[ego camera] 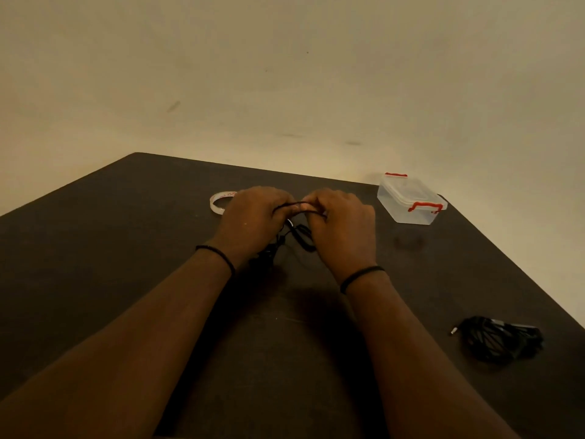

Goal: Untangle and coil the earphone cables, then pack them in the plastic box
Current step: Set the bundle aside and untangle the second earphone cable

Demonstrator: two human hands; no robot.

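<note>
Both hands work over the middle of the dark counter (158,248). The left hand (253,217) and the right hand (343,223) meet fingertip to fingertip, and each pinches the black earphone cable (300,236). A short span of cable runs taut between the two grips; the remainder hangs in loose loops below the hands and reaches the counter. The fingers of both hands are curled narrow around the cable.

Step in hand, as judged: untangling or forming a coil turn. Recommended procedure:
1. Keep tension low; pulling hard likely tightens any knot.
2. Feed one free end back through the loops rather than dragging the bundle.
3. Keep successive turns equal in size so that the coil fits the box.

A second cable bundle (501,342) lies near the right edge of the counter, well apart from the hands; its plug tip points left.

The plastic box (411,201) stands at the far right of the counter. Its lid is on, with both red clasps in place. Through the clear walls no contents are visible. The lid requires opening before packing.

A tape roll (218,202) lies just beyond the left hand.
</note>
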